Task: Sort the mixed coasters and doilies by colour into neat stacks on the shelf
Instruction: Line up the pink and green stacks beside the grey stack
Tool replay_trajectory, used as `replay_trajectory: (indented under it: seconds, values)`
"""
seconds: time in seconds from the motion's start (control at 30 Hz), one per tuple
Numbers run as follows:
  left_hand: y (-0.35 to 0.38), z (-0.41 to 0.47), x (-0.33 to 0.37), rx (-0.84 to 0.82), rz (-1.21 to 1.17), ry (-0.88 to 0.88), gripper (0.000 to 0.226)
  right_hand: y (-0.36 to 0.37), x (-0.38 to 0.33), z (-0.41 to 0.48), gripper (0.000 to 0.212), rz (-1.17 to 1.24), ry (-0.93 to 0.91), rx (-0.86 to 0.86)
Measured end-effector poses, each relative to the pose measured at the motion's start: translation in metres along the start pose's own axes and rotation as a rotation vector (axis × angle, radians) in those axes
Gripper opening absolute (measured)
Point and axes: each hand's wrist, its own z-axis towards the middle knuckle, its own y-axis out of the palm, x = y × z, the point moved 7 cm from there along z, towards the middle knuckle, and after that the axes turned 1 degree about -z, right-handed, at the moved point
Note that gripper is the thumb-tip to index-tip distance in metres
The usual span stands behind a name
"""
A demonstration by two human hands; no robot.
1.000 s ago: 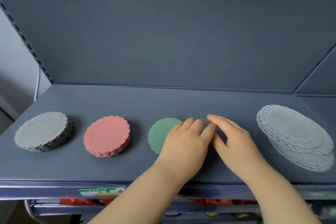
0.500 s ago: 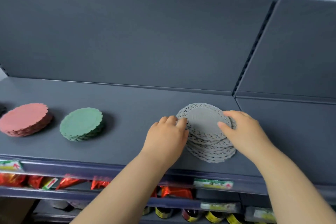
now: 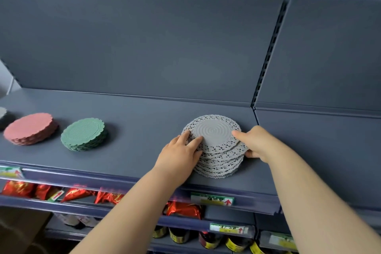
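Note:
A stack of grey lace-edged doilies [image 3: 216, 140] lies on the dark grey shelf [image 3: 134, 121], fanned slightly toward the front. My left hand [image 3: 181, 154] presses its fingers against the stack's left edge. My right hand [image 3: 255, 142] cups the right edge, thumb low at the side and a finger on top. Further left stand a neat green coaster stack [image 3: 83, 133] and a pink coaster stack [image 3: 29, 128]. A sliver of a grey stack [image 3: 2, 112] shows at the far left edge.
An upright slotted post [image 3: 268, 53] divides this shelf from the adjoining bay on the right [image 3: 319, 140]. Price labels [image 3: 212, 199] line the shelf's front rail. Red foil packets [image 3: 181, 209] and bottles fill the lower shelves.
The view swung right from the green stack to the doilies. Both hands moved from the green coasters onto the doily stack and now squeeze its two sides, drawing the fanned doilies closer together.

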Motion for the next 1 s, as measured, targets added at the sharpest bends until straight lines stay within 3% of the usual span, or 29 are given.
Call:
replay_trajectory:
  seconds: [0.17,0.3,0.47,0.63,0.73,0.83,0.93,1.0]
  values:
    - [-0.002,0.001,0.003,-0.018,0.024,-0.022,0.048,0.001,0.000,-0.007,0.031,0.113,0.051,-0.119]
    - [-0.001,-0.001,0.006,-0.015,-0.004,-0.040,0.048,0.008,-0.004,-0.008,0.023,0.168,-0.011,-0.129]
    - [-0.003,-0.002,0.009,-0.023,0.011,-0.042,0.048,0.009,-0.015,0.000,0.054,-0.075,-0.103,-0.051]
    - [-0.002,0.000,0.011,-0.027,0.030,-0.048,0.048,0.015,-0.017,-0.007,0.033,0.096,-0.046,-0.153]
    - [-0.003,0.001,0.007,-0.008,-0.020,-0.029,0.048,0.016,-0.019,-0.010,0.034,0.137,-0.143,-0.198]
    - [-0.010,0.003,-0.007,0.080,-0.315,-0.037,0.057,0.012,-0.022,-0.016,0.041,0.198,-0.293,-0.198]
    - [-0.016,-0.002,-0.028,0.209,-0.841,-0.238,0.089,0.011,-0.024,-0.027,0.044,0.337,-0.415,-0.172]
    - [-0.018,-0.004,-0.029,0.231,-1.037,-0.286,0.090,0.010,-0.030,-0.038,0.041,0.409,-0.490,-0.146]
